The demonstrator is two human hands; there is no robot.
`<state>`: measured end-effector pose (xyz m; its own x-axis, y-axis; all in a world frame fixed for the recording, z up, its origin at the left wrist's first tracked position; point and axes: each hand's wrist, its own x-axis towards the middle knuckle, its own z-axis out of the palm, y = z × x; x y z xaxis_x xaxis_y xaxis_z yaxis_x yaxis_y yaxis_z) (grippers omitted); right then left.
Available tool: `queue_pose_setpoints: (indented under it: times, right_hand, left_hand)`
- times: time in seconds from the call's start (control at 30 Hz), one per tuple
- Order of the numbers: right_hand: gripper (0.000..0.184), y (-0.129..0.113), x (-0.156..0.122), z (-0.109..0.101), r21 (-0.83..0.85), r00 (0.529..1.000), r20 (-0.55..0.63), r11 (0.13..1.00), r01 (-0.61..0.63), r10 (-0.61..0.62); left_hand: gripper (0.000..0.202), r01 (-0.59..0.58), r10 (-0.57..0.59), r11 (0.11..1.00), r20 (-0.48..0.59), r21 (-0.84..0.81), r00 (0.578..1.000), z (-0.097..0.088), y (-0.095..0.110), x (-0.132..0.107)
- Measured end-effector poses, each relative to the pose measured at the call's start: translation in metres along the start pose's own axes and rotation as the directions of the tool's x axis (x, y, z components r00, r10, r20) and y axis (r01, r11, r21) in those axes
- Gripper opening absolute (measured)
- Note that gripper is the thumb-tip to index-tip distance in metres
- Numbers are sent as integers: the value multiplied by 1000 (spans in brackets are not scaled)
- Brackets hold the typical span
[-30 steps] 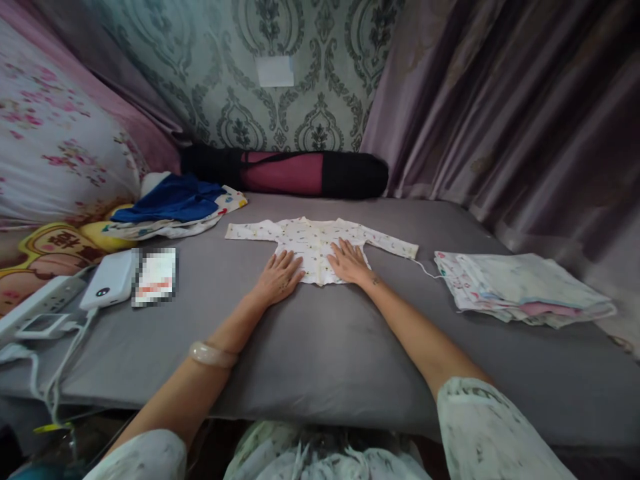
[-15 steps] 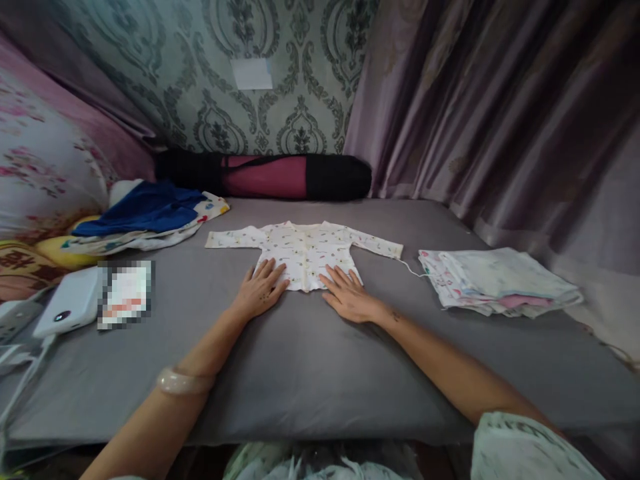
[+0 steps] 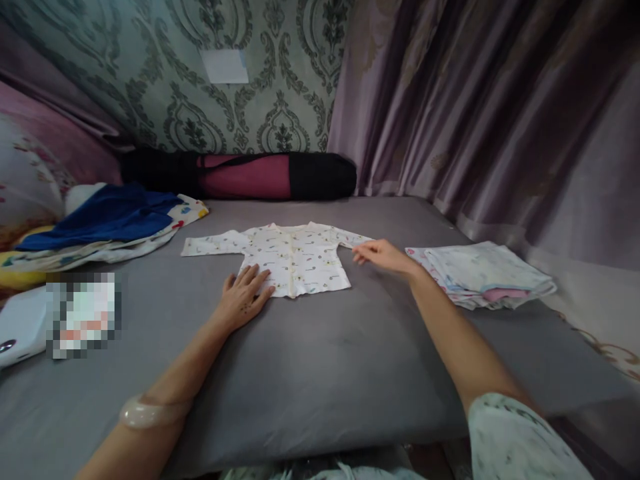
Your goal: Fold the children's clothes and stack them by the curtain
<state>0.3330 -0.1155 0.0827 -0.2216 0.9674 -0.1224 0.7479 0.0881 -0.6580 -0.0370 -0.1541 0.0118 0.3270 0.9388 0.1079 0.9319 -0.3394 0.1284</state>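
Note:
A small white printed baby shirt point(image 3: 295, 260) lies spread flat on the grey bed sheet point(image 3: 310, 373), sleeves out to both sides. My left hand point(image 3: 243, 298) rests flat beside the shirt's lower left hem, fingers stretched out and touching its edge. My right hand point(image 3: 383, 256) is over the outer end of the shirt's right sleeve. Its fingers are pressed together in a pinch at the cloth, and the sleeve end is hidden under it. A pale bangle point(image 3: 150, 412) is on my left wrist.
A stack of folded baby clothes point(image 3: 485, 273) lies to the right near the purple curtain point(image 3: 500, 113). A blue garment on a printed cloth point(image 3: 110, 217) lies at the left. A dark rolled bag point(image 3: 240, 177) lies along the wall. A white power bank point(image 3: 20, 323) sits at far left.
My right hand left the shirt's lower hem and moved right and away to the right sleeve. My left hand stayed by the left hem. The view turned to the right.

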Motion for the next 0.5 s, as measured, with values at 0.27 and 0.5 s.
queue_pose_setpoints:
  times: [0.27, 0.5]
  right_hand:
    - [38, 55, 39, -16, -363, 821, -467, 776, -516, 327]
    - [40, 55, 47, -4, -434, 775, -509, 666, -607, 375]
  left_hand:
    - [56, 6, -6, 1000, -37, -8, 999, 3, -1, 0]
    - [56, 9, -9, 1000, -11, 11, 1000, 3, -1, 1]
